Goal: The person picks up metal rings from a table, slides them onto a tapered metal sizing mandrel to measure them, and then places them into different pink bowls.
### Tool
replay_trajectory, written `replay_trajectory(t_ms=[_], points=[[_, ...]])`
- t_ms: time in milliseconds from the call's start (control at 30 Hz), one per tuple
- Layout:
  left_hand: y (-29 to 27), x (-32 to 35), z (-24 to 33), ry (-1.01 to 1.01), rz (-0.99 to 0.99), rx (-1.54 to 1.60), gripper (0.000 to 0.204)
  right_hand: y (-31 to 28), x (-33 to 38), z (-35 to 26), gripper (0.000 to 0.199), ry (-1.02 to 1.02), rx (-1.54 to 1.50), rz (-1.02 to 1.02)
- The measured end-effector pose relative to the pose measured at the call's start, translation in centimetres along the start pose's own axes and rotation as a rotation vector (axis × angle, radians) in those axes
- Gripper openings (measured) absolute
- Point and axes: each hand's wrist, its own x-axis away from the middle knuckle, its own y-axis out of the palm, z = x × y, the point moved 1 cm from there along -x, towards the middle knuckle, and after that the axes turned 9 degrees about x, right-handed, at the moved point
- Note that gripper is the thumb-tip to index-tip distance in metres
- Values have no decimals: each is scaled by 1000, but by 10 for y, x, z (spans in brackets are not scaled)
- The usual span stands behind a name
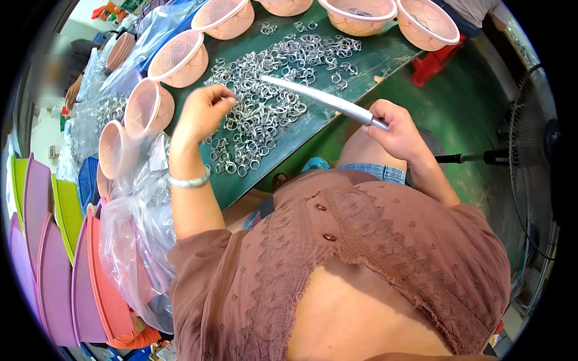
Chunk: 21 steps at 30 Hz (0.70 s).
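A firm grip of the right hand (394, 127), closed round the near end of the metal rod (319, 96), should keep it steady. The left hand (203, 115) is bunched narrow beside the rings (259, 114); whether it holds 1, I cannot tell. The rod crosses above the worktop (373, 60) edge, long axis slanting, tip pointing far-left over the rings.

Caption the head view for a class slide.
Right hand holds a silver rod; left hand is by scattered metal rings.
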Motion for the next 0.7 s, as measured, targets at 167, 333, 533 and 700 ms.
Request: replay_trajectory(t_ms=[167, 333, 533, 700], points=[[31, 36, -1, -29, 140, -225, 20, 0, -11, -14, 15, 47, 325, -25], [39, 22, -7, 170, 248, -430, 21, -4, -22, -18, 14, -1, 412, 103], [31, 14, -1, -66, 316, -542, 18, -8, -18, -35, 13, -143, 255, -163], [24, 24, -12, -3, 445, -346, 17, -1, -18, -32, 14, -121, 409, -127]])
